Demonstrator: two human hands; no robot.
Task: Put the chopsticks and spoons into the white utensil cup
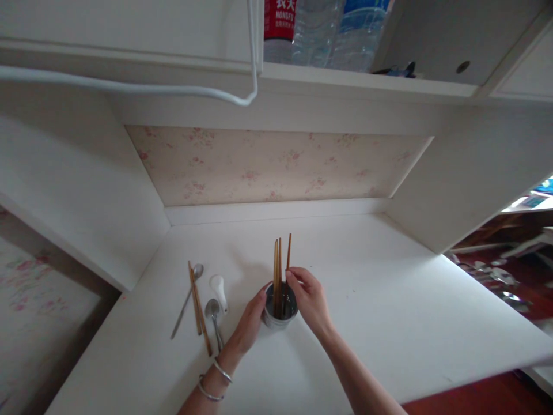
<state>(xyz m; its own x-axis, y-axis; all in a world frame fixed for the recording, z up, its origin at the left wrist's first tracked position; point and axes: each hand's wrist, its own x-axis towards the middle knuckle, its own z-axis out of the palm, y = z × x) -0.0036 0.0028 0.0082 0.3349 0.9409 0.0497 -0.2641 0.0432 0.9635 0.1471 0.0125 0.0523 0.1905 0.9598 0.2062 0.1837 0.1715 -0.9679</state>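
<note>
Right grip pinches an upright chopstick; left grip curls round metal cup.

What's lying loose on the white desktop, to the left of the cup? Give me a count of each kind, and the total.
Wooden chopsticks: 2
Metal spoons: 2
White spoon: 1
Total: 5
</note>
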